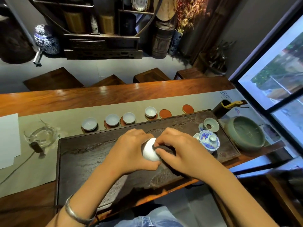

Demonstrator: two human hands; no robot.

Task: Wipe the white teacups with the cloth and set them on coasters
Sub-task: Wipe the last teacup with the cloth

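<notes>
My left hand [129, 149] grips a white teacup [150, 150] tipped on its side above the dark carved tea tray [78, 154]. My right hand [180, 149] presses a dark cloth [165, 149] into the cup's mouth. Behind the tray, several white teacups stand in a row on round coasters: one at the left [89, 124], two in the middle [112, 119] [129, 118], one further right [150, 111]. Two red coasters [165, 113] [188, 109] lie bare at the right end of the row.
A blue-and-white lidded cup [209, 139] and a green strainer cup [211, 125] stand on the tray's right part. A large green bowl [246, 133] sits to the right of the tray. A glass pitcher [41, 135] and white paper [9, 138] lie at left.
</notes>
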